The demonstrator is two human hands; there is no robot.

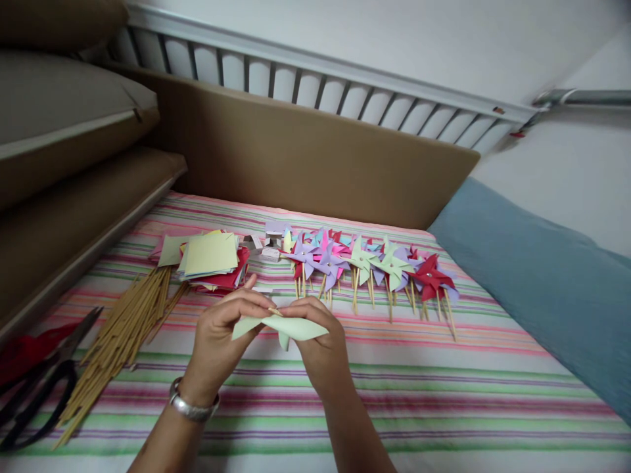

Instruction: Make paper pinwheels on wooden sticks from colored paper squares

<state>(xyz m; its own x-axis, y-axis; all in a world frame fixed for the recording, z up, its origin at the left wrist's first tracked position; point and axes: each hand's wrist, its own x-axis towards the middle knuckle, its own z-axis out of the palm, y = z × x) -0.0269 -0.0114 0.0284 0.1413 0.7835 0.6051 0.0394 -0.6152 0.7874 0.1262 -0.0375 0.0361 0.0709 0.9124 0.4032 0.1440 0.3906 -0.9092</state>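
Both hands meet over the cloth around a pale green paper pinwheel (pixel 296 327), its curved blades facing me edge-on. My left hand (pixel 221 328), with a silver bracelet at the wrist, is closed on the pinwheel's left side. On the other side, my right hand (pixel 323 341) grips the paper near its middle. A short bit of wooden stick (pixel 275 311) shows between the fingertips of the two hands; the rest of it is hidden. Beyond them lies a stack of coloured paper squares (pixel 210 255), with several small open boxes (pixel 271 253) beside it.
Finished pinwheels (pixel 362 259) in several colours lie in a row at the back right. A bundle of wooden sticks (pixel 123 328) and scissors (pixel 49 381) lie to the left on the striped cloth (pixel 444 420). Cushions (pixel 73 177) rise at far left; a brown board (pixel 305 151) stands behind.
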